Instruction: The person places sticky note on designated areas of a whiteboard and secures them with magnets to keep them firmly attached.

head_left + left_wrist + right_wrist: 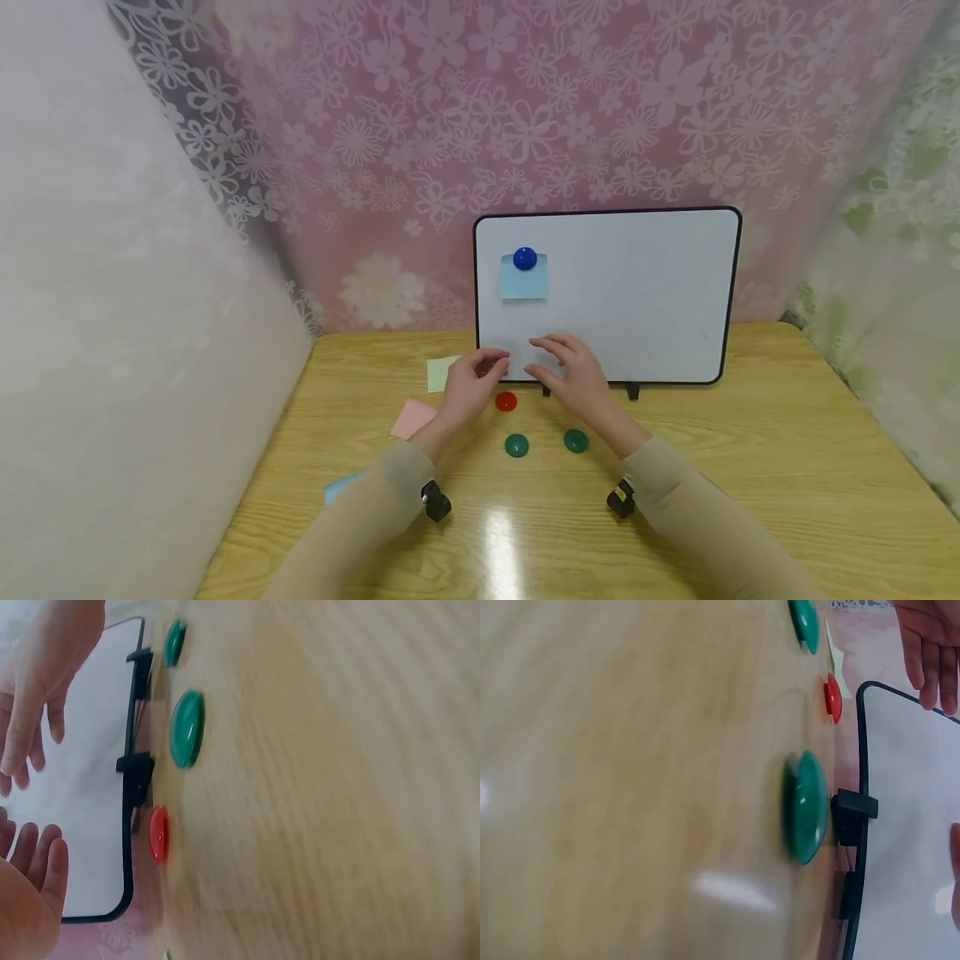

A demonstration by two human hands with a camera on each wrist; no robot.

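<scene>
A whiteboard in a black frame stands upright at the back of the table on small black feet. On its upper left, a blue round magnet lies over the top of a light blue sticky note. My left hand is in front of the board's lower left corner, fingers loosely bent and holding nothing. Facing it, my right hand has its thumb and fingers spread apart, with nothing between them. Below the hands, a red magnet lies on the table near the board's bottom edge.
Two green magnets, one on the left and one on the right, lie nearer the front. Left of the left arm are yellow, pink and blue sticky notes, partly covered. A flowered curtain hangs behind the board.
</scene>
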